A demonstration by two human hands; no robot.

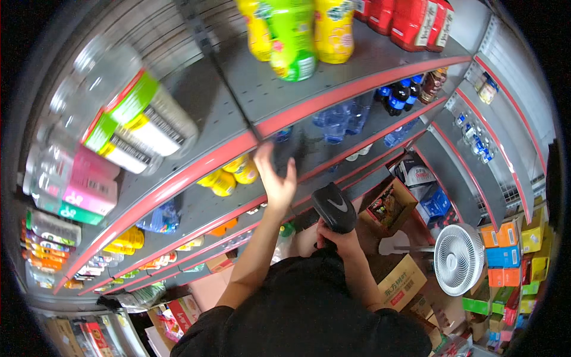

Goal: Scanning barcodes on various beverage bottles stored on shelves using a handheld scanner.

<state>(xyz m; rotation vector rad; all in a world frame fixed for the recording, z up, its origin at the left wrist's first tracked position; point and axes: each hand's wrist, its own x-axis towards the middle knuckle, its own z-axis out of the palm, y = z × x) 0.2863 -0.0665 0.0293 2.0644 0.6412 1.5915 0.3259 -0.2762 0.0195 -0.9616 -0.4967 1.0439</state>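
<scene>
My left hand (277, 180) is raised at the red-edged metal shelf (214, 156), its fingers apart near the lower end of a thin black divider bar (232, 100). Nothing shows in it. My right hand (337, 234) is closed around the grip of a black handheld barcode scanner (334, 209), held in front of my body. Green and yellow drink bottles (292, 44) stand on the top shelf above. Large clear bottles with green and white labels (138, 116) stand on its left part. Yellow-capped bottles (225, 178) sit on the shelf below, left of my left hand.
Red bottles (412, 24) stand at the upper right, with dark blue-labelled bottles (397, 96) on a lower level. Below right are an open cardboard box (390, 205), a white fan (458, 259), another carton (401, 283) and stacked coloured boxes (502, 256). More shelves (473, 178) curve along the right.
</scene>
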